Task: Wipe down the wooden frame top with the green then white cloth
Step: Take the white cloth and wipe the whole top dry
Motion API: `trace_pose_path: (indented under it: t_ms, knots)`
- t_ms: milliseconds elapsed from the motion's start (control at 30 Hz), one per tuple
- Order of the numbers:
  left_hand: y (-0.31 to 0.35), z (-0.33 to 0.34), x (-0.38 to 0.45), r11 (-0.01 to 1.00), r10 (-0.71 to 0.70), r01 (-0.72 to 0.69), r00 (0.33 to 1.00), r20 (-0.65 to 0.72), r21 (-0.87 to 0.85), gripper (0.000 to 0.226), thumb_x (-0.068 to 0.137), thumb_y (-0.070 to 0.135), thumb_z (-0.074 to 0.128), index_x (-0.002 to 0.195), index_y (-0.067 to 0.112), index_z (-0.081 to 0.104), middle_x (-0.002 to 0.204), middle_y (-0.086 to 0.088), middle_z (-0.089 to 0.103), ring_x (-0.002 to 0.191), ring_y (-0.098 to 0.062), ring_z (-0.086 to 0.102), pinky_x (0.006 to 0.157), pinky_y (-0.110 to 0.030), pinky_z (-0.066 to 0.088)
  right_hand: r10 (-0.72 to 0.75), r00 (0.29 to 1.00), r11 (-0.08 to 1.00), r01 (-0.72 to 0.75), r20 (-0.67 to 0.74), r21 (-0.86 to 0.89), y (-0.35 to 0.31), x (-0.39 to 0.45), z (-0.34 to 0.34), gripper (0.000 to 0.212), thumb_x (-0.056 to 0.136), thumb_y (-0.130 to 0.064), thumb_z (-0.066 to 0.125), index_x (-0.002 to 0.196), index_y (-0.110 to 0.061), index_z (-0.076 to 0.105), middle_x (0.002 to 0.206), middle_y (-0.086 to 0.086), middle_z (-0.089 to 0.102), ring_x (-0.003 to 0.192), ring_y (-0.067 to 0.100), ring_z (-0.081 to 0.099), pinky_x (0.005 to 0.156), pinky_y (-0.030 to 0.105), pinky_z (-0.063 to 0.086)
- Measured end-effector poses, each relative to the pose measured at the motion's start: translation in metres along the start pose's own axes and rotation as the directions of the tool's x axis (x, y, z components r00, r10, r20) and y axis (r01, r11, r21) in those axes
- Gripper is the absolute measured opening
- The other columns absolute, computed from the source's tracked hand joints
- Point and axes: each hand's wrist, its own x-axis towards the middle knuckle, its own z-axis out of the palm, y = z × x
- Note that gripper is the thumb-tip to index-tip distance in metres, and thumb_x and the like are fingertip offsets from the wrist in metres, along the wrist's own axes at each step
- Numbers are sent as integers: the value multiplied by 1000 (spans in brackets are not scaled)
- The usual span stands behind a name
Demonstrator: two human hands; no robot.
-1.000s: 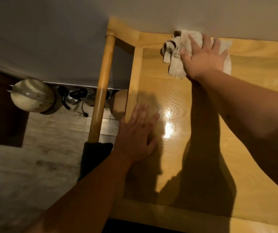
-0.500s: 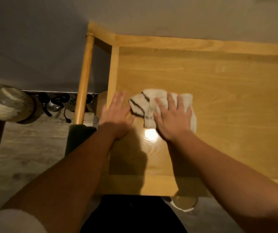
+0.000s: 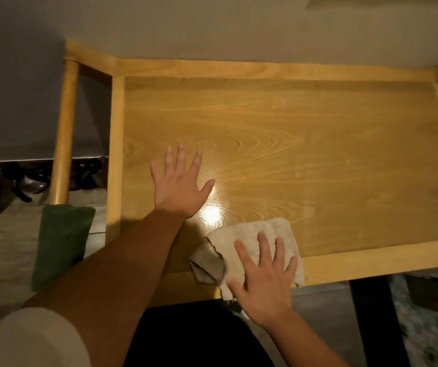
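Right hand point(image 3: 264, 283) flat, fingers straight, pressing white cloth point(image 3: 249, 250) at 6 o'clock edge of wooden surface point(image 3: 305, 154). Left hand point(image 3: 179, 185) open, flat on wood. Green cloth point(image 3: 60, 242) hanging at 9 o'clock.

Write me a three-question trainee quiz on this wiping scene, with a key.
1. True or false: the right hand presses the white cloth flat near the top's front edge.
2. Where is the green cloth? A) under the left hand B) hanging left of the wooden top C) on the floor
3. Fill in: the left hand rests flat on the bare ___ top.

Key: 1 true; 2 B; 3 wooden.
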Motion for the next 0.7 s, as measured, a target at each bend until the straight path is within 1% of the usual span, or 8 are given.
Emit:
trace_pose_path:
  t_ms: [67, 133, 200, 300, 400, 500, 567, 700]
  knots:
    - [-3, 1, 3, 1000, -13, 13, 1000, 24, 19, 81, 88, 78, 7, 158, 38, 0, 169, -7, -3, 154, -34, -4, 114, -68, 1, 37, 999, 999, -37, 26, -2, -6, 10, 0, 84, 74, -93, 13, 147, -56, -4, 161, 2, -20, 146, 40, -24, 106, 70, -6]
    - [-4, 4, 7, 999, -27, 25, 999, 28, 39, 81, 87, 78, 4, 157, 39, -4, 168, -6, -7, 154, -33, -6, 114, -67, -2, 86, 996, 996, -86, 0, 7, -13, 31, -8, 89, 70, -95, 9, 149, -55, -1, 163, 7, -14, 147, 43, -17, 105, 72, 3]
    - [-1, 3, 8, 999, -33, 33, 999, 12, 25, 80, 88, 76, 13, 158, 39, 5, 169, -7, 0, 154, -34, 0, 113, -67, 0, 105, 994, 994, -104, -30, 18, -15, 59, -21, 86, 75, -92, 13, 149, -53, -2, 165, 10, -7, 147, 45, -14, 104, 75, 8]
    - [-2, 1, 5, 1000, 1, -1, 1000, -15, 22, 73, 92, 69, 21, 156, 36, 21, 166, -11, 17, 151, -39, 18, 111, -70, 13, 72, 997, 997, -72, -20, 9, -12, 123, -49, 80, 77, -89, 8, 145, -56, -17, 164, 6, -18, 145, 41, -26, 105, 75, 2]
    - [-6, 3, 9, 1000, 18, -18, 1000, 7, 1, 70, 94, 67, 9, 155, 35, 18, 166, -13, 17, 151, -40, 18, 111, -74, 13, 15, 999, 1000, -15, -40, 9, -15, 197, -86, 79, 75, -89, 6, 145, -57, -14, 163, 1, -22, 145, 39, -28, 106, 75, -4]
    - [-5, 8, 11, 1000, -13, 13, 1000, -2, -16, 79, 88, 77, 20, 156, 38, 14, 167, -10, 12, 152, -38, 12, 113, -72, 6, -18, 997, 1000, 17, -78, -6, -23, 264, -118, 80, 76, -89, 8, 147, -56, -8, 164, 0, -19, 146, 39, -24, 106, 76, -3]
    - [-5, 12, 9, 999, -9, 7, 998, -62, -32, 86, 83, 79, 32, 157, 36, 17, 167, -11, 16, 152, -38, 15, 112, -72, 9, -24, 994, 1000, 26, -105, 16, -33, 306, -138, 80, 77, -88, 11, 149, -54, -5, 165, 1, -16, 147, 40, -21, 106, 77, -2]
    - [-8, 14, 11, 1000, 14, -13, 994, -107, 15, 90, 81, 83, 33, 157, 36, 21, 167, -11, 16, 151, -40, 18, 111, -72, 9, -52, 990, 999, 53, -129, 5, -51, 379, -170, 80, 77, -87, 10, 149, -54, -4, 165, 1, -13, 147, 42, -19, 105, 78, -2]
